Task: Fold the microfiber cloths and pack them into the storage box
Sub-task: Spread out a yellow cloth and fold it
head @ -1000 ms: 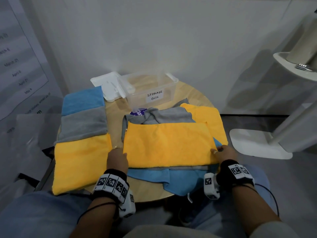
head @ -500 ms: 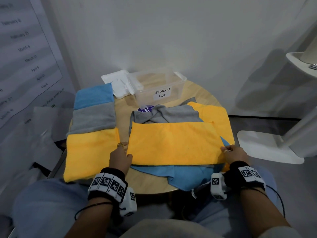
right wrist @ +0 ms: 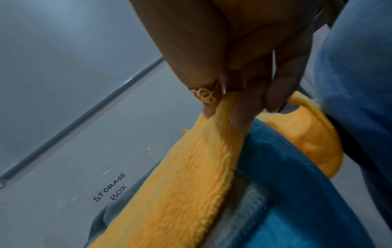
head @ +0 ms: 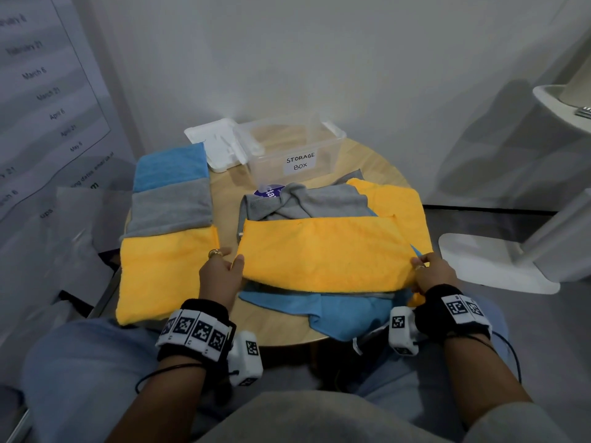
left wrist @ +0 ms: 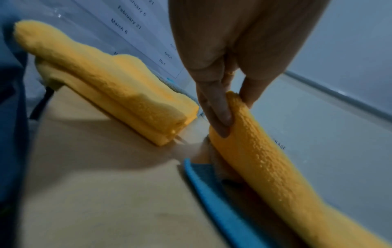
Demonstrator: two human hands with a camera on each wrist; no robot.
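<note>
Folded yellow cloth (head: 326, 254) at the near middle of the round wooden table (head: 224, 199), lying as a wide band on top of a loose heap. Pinched at its left end by the left hand (head: 220, 273), thumb on top and fingers (left wrist: 218, 110) under the rolled edge. Pinched at its right end by the right hand (head: 435, 273), fingers curled tight round the hem, gold ring (right wrist: 204, 95) beside the fabric. Near edge lifted slightly off the heap.

Directly beneath: a crumpled blue cloth (head: 339, 311) spilling over the near table edge, a rumpled grey cloth (head: 313, 203) on the far side, and another yellow cloth (head: 399, 199) poking out at the far right. A purple round label (head: 270, 191) half hidden under the grey one.

To the left, a row of three folded cloths, overlapping: folded yellow one (head: 163, 273) nearest, just beside the left hand, then folded grey one (head: 171, 206), then folded blue one (head: 171, 164) farthest.

At the far side of the table, clear storage box (head: 294, 155) marked "STORAGE BOX", open, nothing seen inside; grey heap lying between it and the held cloth. White lid (head: 214, 142) touching the box's left side.

Beyond: grey wall, a dated wall chart (head: 41, 91) at far left, a white stand base (head: 492, 263) on the floor at right.
</note>
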